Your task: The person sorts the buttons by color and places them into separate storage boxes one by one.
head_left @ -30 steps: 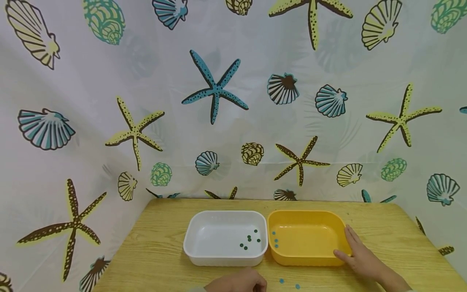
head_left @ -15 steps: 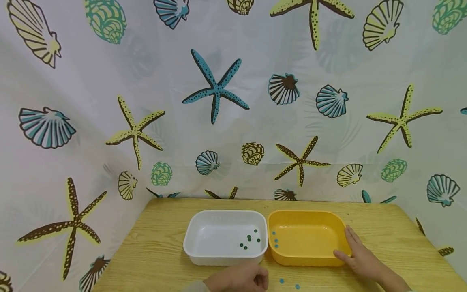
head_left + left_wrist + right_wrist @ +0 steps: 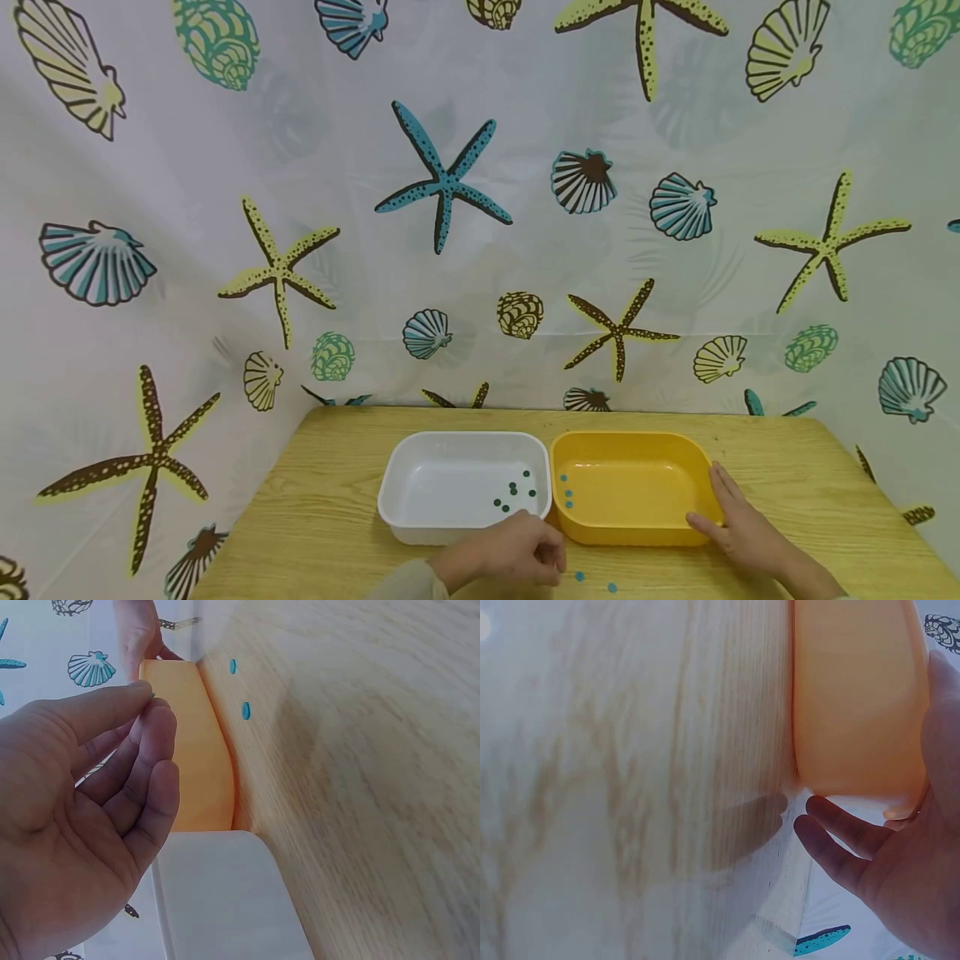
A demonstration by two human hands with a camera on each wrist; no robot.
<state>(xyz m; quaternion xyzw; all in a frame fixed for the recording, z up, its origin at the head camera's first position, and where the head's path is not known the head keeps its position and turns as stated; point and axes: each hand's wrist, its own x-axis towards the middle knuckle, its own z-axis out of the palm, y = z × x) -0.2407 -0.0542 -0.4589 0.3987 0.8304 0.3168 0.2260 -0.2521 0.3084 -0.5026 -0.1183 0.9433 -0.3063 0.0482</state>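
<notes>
My left hand is in front of the white tray, its thumb and index fingertips pinching a small button; only a tiny green-blue sliver of the button shows in the left wrist view. Two blue buttons, a nearer one and another, lie on the table to its right. At the right end of the yellow tray rests my right hand, thumb by the front corner and straight fingers along the side. Several dark green buttons lie in the white tray, and three blue buttons in the yellow one.
Both trays stand side by side on a wood-grain table. A white curtain printed with starfish and shells hangs behind the table and along both sides.
My left hand has moved up and to the right from the table's near edge, towards the gap between the trays. My right hand and both trays have stayed put.
</notes>
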